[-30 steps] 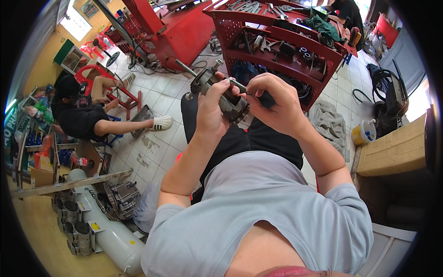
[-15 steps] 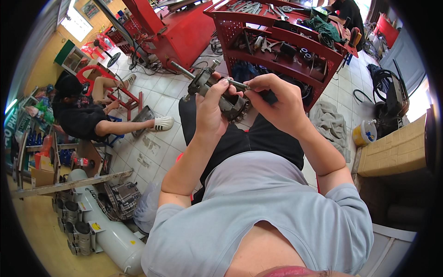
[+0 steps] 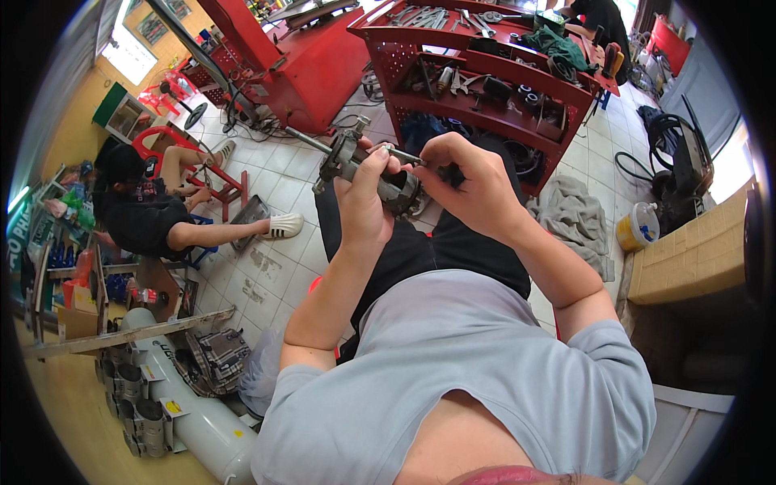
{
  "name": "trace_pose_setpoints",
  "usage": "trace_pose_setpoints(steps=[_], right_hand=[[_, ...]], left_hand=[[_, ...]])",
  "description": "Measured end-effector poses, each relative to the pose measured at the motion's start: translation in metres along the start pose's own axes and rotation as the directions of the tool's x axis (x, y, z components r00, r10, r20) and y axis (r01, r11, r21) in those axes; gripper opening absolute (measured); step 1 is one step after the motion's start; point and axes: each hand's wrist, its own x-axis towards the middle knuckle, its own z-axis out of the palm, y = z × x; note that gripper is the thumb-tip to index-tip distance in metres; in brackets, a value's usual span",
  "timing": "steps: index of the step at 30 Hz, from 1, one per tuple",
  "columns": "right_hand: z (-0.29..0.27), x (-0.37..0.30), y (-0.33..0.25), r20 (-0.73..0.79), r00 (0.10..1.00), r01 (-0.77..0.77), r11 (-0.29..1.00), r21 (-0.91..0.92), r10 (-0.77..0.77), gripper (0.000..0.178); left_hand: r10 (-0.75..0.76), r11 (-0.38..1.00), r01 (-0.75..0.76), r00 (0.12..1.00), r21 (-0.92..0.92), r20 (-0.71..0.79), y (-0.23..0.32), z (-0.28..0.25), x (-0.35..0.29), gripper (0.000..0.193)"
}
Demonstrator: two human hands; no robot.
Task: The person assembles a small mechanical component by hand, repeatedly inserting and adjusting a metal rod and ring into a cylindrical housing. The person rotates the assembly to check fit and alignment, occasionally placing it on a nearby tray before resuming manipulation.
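Observation:
In front of my lap I see a greyish metal machine part (image 3: pixel 398 191) with a round hollow body and a long bare shaft sticking out to the far left. My left hand (image 3: pixel 365 198) is closed around it, its thumb pressed against a slim metal rod (image 3: pixel 404 156) that lies across the top. The fingers of my right hand (image 3: pixel 473 182) pinch the right end of that rod. Their tips hide whatever else may be between them. Both hands meet close together above my dark trousers.
Beyond my hands stands a red tool trolley (image 3: pixel 477 61) loaded with spanners and loose parts. A person (image 3: pixel 153 202) sits on the left, one leg stretched toward me. On the right are a grey cloth (image 3: pixel 570 218) and a yellow bucket (image 3: pixel 637 226). A white tank (image 3: pixel 198 404) lies lower left.
The metal part has tipped and shifted slightly left, its toothed lower edge now less visible. My right hand has moved a little left along with it, still pinching the rod.

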Motion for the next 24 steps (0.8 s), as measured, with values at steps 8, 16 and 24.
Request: trace_pose_setpoints(steps=[8, 16, 24], right_hand=[[-0.002, 0.001, 0.005, 0.080, 0.984, -0.165, 0.981, 0.105, 0.157, 0.021], [-0.004, 0.003, -0.008, 0.074, 0.996, -0.053, 0.999, 0.000, 0.053, 0.017], [-0.001, 0.000, 0.002, 0.042, 0.997, -0.058, 0.983, -0.172, 0.066, 0.006]], left_hand=[[0.042, 0.999, -0.043, 0.999, 0.033, 0.020, -0.004, -0.001, 0.000, 0.018], [0.082, 0.991, -0.085, 0.996, 0.099, 0.036, -0.009, -0.002, -0.001, 0.016], [0.040, 0.993, -0.048, 0.997, 0.105, 0.071, -0.013, -0.003, -0.003, 0.020]])
